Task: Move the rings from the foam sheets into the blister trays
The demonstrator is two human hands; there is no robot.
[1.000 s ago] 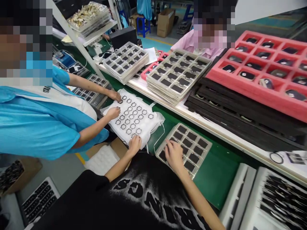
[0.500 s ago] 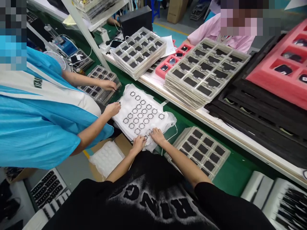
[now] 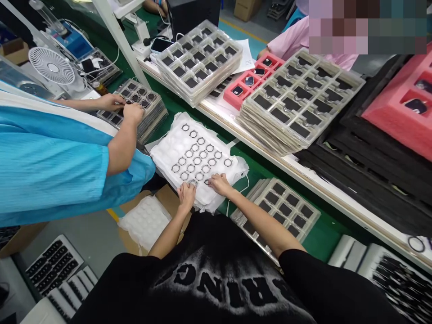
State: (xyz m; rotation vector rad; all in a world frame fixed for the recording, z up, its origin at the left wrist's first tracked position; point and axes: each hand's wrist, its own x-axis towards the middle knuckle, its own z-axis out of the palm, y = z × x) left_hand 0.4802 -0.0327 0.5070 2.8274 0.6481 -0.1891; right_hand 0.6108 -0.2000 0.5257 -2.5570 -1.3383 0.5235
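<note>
Rows of thin, round dark watch frames (image 3: 201, 155) lie on a white dimpled foam tray (image 3: 168, 148) in front of me. My left hand (image 3: 187, 195) is at the tray's near edge, its fingers closed on a watch frame (image 3: 192, 183) in the nearest row. To its right, my right hand (image 3: 220, 184) pinches another watch frame (image 3: 207, 182) just above the tray surface. The fingers partly cover both of these frames.
A co-worker's hands (image 3: 133, 113) work over a stack of clear trays (image 3: 151, 118) at the left. Stacked trays (image 3: 270, 135) and a red foam holder (image 3: 232, 96) stand on the bench. An open carton (image 3: 130, 234) holds white foam below left.
My left hand has moved left to a frame in the near row; my right hand has shifted slightly left and up. The co-worker's hands have moved from the white tray to the clear trays.
</note>
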